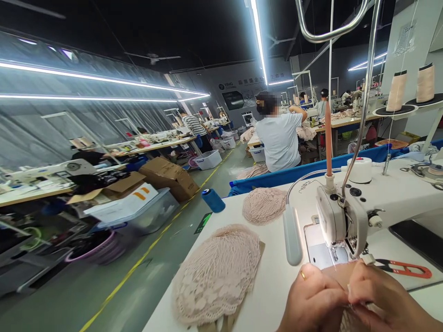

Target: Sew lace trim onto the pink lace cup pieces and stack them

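My left hand (pixel 313 302) and my right hand (pixel 386 299) are at the bottom edge, fingers pinched together on a piece of pink lace fabric (pixel 342 274) just in front of the needle of a white sewing machine (pixel 349 214). A ring shows on my left hand. The fabric runs under the presser foot. A pile of pink lace pieces (pixel 216 274) lies to the left of my hands on the white table (pixel 273 276). A smaller lace pile (pixel 263 205) sits further back.
Red thread snips (pixel 403 268) lie right of the machine. A blue thread spool (pixel 212 200) lies at the table's far left edge. Cream thread cones (pixel 397 91) stand at upper right. A person in a white shirt (pixel 279 138) sits ahead. Boxes and bins (pixel 166 177) line the aisle.
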A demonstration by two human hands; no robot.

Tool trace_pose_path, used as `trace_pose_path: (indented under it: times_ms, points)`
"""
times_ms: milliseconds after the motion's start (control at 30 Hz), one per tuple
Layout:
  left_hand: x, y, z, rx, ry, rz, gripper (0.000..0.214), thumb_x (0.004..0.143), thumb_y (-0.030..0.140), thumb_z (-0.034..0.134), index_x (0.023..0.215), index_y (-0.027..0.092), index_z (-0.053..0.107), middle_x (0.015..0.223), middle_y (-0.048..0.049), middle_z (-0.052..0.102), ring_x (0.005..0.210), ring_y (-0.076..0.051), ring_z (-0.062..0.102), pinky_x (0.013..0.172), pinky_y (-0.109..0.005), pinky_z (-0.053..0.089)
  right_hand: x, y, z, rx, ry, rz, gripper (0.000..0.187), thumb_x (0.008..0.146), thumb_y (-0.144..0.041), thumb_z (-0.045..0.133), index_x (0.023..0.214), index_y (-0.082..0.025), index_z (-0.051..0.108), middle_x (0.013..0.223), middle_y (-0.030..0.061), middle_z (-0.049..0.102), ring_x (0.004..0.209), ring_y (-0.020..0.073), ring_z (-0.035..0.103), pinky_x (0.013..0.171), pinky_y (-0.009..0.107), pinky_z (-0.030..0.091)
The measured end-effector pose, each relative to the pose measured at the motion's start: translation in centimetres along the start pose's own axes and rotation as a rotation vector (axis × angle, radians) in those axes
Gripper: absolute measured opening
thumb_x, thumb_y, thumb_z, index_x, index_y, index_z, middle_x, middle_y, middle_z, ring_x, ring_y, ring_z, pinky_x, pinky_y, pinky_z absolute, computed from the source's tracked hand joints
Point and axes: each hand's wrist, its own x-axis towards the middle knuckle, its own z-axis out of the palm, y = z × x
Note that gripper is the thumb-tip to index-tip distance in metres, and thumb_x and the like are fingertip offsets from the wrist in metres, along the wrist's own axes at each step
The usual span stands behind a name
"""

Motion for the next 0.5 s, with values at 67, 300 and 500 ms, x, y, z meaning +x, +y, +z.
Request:
trace_pose_path:
  times_ms: [67,300,500]
  points:
    - [0.2,0.1,-0.3,0.008,-0.047,-0.006,0.009,0.108,0.023,0.068,0.114,0.026,0.075,0.083,-0.004,0.075,0.076,-0.018,0.07,0.074,-0.028,0.058,-0.2,0.0,0.0,-0.024,-0.018,0.0,0.027,0.12,-0.039,0.044,0.106,-0.031,0.066,0.091,-0.0016,0.064,0.082,0.0161,0.063,0.078,0.03,0.049]
    - [-1.0,-0.8,1.7,0.02,0.112,0.0,0.016,0.109,0.027,0.057,0.099,0.024,0.069,0.075,-0.0027,0.066,0.071,-0.018,0.065,0.069,-0.028,0.055,-0.6,0.0,-0.2,-0.02,-0.033,0.019,0.032,0.119,-0.039,0.045,0.099,-0.029,0.067,0.093,0.0011,0.069,0.084,0.0181,0.066,0.08,0.033,0.055]
    - [-1.4,-1.4,1.7,0.065,0.129,0.003,0.011,0.104,0.031,0.061,0.101,0.024,0.068,0.07,-0.001,0.061,0.068,-0.019,0.061,0.065,-0.028,0.052,-1.0,1.0,-0.3,-0.011,-0.078,0.0,0.03,0.117,-0.036,0.047,0.103,-0.034,0.073,0.092,0.0,0.074,0.082,0.0177,0.073,0.082,0.029,0.062]
